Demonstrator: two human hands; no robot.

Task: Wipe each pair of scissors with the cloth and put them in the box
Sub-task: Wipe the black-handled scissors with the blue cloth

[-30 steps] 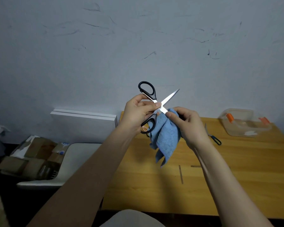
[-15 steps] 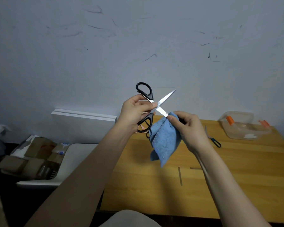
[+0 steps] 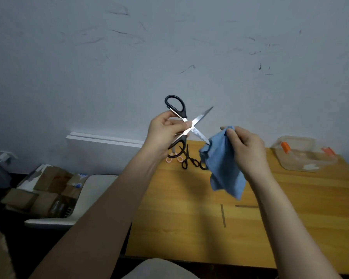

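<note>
My left hand (image 3: 165, 133) holds black-handled scissors (image 3: 186, 120) up in the air with the blades spread wide. One blade points up right; the tip of the other meets the blue cloth (image 3: 223, 164). That cloth hangs from my right hand (image 3: 245, 149), which pinches its top edge. On the wooden table (image 3: 189, 218) below lie a second pair of black scissors (image 3: 190, 160) and a pair with pink handles (image 3: 174, 158), partly hidden behind my left hand. The clear plastic box (image 3: 302, 156) with orange clips stands at the table's far right.
A white board (image 3: 103, 146) leans against the grey wall left of the table. A white chair (image 3: 79, 200) and a pile of cardboard boxes (image 3: 38, 190) sit on the floor at left. Two dark tape marks (image 3: 223, 215) lie on the tabletop.
My right hand has slid the cloth down the lower blade from near the pivot to its tip and moved right. The scissors on the table behind it have come into view.
</note>
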